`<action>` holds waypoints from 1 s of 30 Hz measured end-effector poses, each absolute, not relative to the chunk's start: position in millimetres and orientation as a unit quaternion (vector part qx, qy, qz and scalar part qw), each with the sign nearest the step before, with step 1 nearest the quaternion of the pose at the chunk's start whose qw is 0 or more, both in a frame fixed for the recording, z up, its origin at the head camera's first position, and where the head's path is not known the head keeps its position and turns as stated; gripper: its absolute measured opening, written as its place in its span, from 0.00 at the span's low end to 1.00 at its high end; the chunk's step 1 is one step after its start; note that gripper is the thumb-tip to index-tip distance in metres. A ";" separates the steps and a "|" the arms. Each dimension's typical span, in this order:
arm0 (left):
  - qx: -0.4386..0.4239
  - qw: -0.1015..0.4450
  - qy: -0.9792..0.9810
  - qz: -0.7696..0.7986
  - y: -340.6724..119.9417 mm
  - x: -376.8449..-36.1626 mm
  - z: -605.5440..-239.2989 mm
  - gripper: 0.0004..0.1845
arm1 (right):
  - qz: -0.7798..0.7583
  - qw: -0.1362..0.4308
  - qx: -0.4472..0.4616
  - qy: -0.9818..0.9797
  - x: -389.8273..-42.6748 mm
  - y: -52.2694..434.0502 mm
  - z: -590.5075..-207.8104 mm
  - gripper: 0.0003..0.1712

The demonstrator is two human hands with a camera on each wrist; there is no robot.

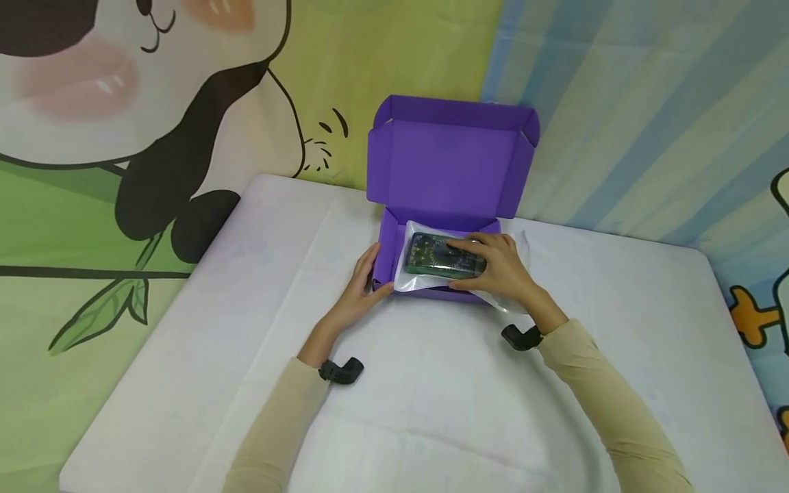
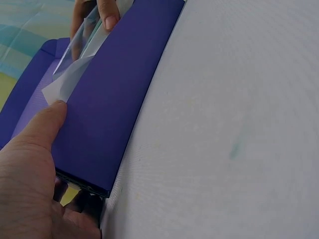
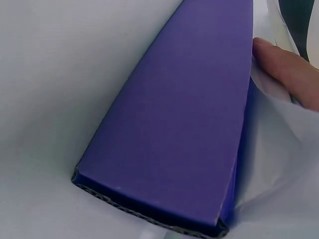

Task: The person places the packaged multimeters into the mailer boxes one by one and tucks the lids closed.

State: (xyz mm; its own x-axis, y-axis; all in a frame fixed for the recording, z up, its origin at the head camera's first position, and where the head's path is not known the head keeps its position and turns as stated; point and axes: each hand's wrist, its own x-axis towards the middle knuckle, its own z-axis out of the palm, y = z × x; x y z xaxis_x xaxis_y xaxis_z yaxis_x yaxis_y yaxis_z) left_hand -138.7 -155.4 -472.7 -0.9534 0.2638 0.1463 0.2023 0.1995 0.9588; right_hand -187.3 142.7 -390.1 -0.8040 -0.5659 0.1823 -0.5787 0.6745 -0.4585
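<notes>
A purple cardboard box (image 1: 453, 168) stands on the table with its lid raised at the back. My left hand (image 1: 354, 294) grips its left front corner, thumb at the top edge and fingers around the side, as the left wrist view shows. Over the box's open tray lies a dark green rectangular item inside a clear and white plastic bag (image 1: 407, 281). My right hand (image 1: 502, 270) holds this bagged item (image 1: 431, 255) from its right end, with thumb in front and fingers across the top. Part of the bag sticks out past the box's right side.
The box sits toward the far side of a white-covered table (image 1: 431, 397). Close behind it hangs a printed cloth (image 1: 394, 55) with a cartoon panda and blue stripes. Black wrist cameras (image 1: 342, 371) are worn on both wrists.
</notes>
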 end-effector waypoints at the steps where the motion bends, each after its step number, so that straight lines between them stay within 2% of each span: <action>1: 0.151 0.025 0.774 0.614 -155.8 -138.5 -472.9 0.46 | 0.255 0.010 0.312 -0.915 -188.4 141.4 -390.2 0.45; 3: 0.158 0.021 0.771 0.616 -156.8 -138.1 -473.9 0.45 | 0.256 0.002 0.311 -0.915 -190.5 138.7 -389.7 0.45; 11: 0.149 0.043 0.777 0.610 -155.1 -125.4 -438.9 0.45 | 0.248 -0.007 0.307 -0.919 -203.8 129.5 -395.2 0.45; 20: 0.155 0.034 0.780 0.605 -151.6 -138.2 -476.3 0.46 | 0.266 -0.056 0.303 -0.913 -216.6 118.3 -417.1 0.44; 30: 0.154 0.020 0.781 0.605 -157.0 -139.3 -476.9 0.46 | 0.287 -0.059 0.327 -0.898 -226.8 114.4 -426.4 0.45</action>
State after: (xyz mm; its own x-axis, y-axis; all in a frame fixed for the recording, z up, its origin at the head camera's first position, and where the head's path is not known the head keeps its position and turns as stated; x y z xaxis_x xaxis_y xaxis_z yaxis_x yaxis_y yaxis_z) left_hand -139.3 -157.0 -476.9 -0.9516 0.2654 0.1547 0.2163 0.2214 0.9509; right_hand -226.8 114.4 -426.4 -0.7791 -0.6214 0.0826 -0.5542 0.6212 -0.5541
